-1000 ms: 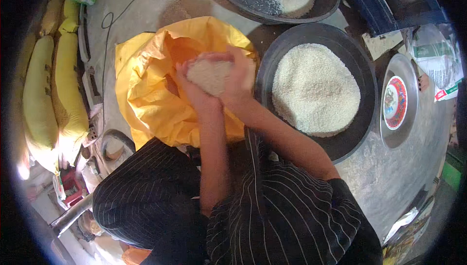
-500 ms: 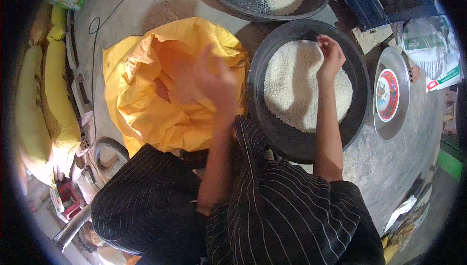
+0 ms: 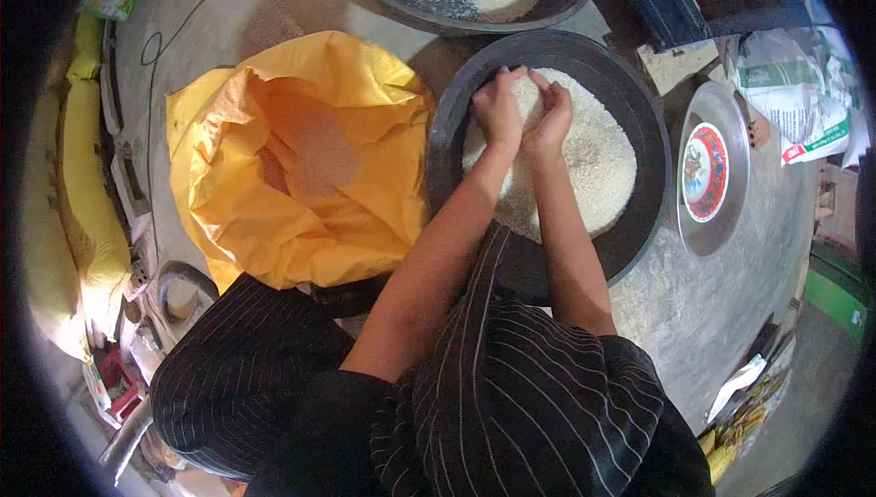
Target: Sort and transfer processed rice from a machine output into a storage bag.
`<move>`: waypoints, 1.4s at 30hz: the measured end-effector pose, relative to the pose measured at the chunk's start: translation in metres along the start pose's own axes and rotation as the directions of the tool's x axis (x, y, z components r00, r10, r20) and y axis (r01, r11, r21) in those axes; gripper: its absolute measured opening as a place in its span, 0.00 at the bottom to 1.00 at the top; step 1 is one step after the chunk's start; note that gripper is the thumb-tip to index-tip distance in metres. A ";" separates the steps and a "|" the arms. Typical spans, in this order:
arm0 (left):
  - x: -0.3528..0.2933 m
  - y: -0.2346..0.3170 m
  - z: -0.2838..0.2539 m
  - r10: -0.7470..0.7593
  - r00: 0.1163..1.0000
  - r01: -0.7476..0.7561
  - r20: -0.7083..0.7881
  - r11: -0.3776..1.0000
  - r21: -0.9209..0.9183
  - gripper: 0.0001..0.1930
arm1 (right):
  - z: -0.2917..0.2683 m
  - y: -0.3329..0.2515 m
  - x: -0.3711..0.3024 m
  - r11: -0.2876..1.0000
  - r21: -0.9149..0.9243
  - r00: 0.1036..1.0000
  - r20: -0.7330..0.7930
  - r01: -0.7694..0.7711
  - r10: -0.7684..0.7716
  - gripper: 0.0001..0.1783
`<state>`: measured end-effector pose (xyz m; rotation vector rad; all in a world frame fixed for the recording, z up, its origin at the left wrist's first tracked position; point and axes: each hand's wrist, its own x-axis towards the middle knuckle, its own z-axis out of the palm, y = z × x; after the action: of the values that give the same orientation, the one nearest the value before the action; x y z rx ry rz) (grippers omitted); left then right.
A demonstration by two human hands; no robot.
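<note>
White rice [image 3: 598,146] lies heaped in a round black basin [image 3: 650,196] in front of me. My left hand [image 3: 498,115] and my right hand [image 3: 551,120] are side by side over the left part of the heap, fingers curled inward and fingertips nearly meeting. Rice shows between the two cupped palms; how much they hold is hidden. Left of the basin stands an orange-yellow sack [image 3: 379,214], its mouth wide and its rim folded outward. Grain [image 3: 319,155] shows inside it, in shadow.
A second black basin [image 3: 429,15] with rice stands beyond. On the right, a metal basin [image 3: 739,196] holds a plate with a red patterned rim [image 3: 707,173]. Full yellow sacks [image 3: 91,187] line the left side, near a thin cable [image 3: 153,63].
My left hand has swung right from over the sack into the rice basin. My right hand has shifted left across the rice to meet it. The view has moved slightly.
</note>
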<state>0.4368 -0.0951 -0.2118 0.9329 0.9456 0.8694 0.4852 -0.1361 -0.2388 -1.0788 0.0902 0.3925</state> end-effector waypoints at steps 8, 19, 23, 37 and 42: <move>-0.014 0.009 -0.005 -0.404 0.881 0.468 0.244 0.820 -0.331 0.25 | 0.008 -0.037 -0.042 0.891 0.361 0.940 -0.095 -0.274 0.327 0.25; -0.025 0.107 -0.045 -0.251 0.899 0.436 0.358 0.576 -0.691 0.23 | 0.090 -0.073 -0.097 0.977 0.160 0.989 0.063 -0.143 0.135 0.25; -0.022 0.122 -0.125 -0.058 0.949 0.284 0.311 0.588 -0.757 0.22 | 0.128 -0.045 -0.145 0.951 -0.097 0.918 0.248 -0.294 0.310 0.24; -0.004 0.127 -0.232 0.375 0.872 -0.151 -0.315 0.817 0.557 0.12 | 0.076 -0.070 -0.068 0.883 -0.291 0.879 0.419 0.368 -0.228 0.20; -0.040 0.126 -0.095 0.525 0.840 -0.542 0.135 0.816 0.201 0.09 | -0.038 -0.084 0.035 0.922 -0.270 0.961 0.074 0.276 -0.266 0.18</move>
<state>0.3113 -0.0635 -0.1130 1.4680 0.7339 1.2045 0.5517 -0.1941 -0.1951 -1.3419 -0.1510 0.1754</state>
